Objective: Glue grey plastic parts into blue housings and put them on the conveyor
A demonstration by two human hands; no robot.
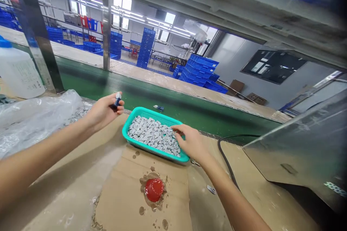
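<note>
on the cardboard-covered table [67, 196], at 12 o'clock, teal plastic basket [137, 112] of small grey parts [153, 135]: likely light, stiff, pinch singly. left hand [103, 113] closed on small blue-and-white piece [117, 100]; right hand [189, 142] open, fingertips [176, 129] touching parts.

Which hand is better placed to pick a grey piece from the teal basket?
Right, probably: the right hand rests on the grey pieces in the teal plastic basket; the left hand holds a blue-and-white part.
</note>
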